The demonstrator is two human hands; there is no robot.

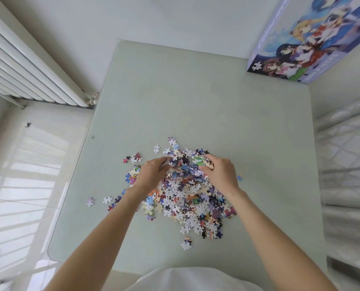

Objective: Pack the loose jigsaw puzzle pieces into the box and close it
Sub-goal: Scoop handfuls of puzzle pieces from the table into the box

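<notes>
A heap of loose jigsaw pieces (185, 198) lies on the pale green table (195, 101), nearer the front edge. My left hand (151, 175) curls into the heap's far left side, fingers closed around some pieces. On the far right side of the heap, my right hand (219, 173) grips a clump of pieces, a green and white one showing at its fingertips. The puzzle box (309, 38), printed with cartoon figures and "1000 PIECES", stands at the table's far right corner, lid on. Stray pieces (107, 200) lie scattered to the left.
A white radiator (27, 66) runs along the wall at the left. A quilted white bed (347, 164) borders the table's right edge. The tiled floor (17, 196) shows to the left of the table. My white shirt (191, 280) fills the bottom edge.
</notes>
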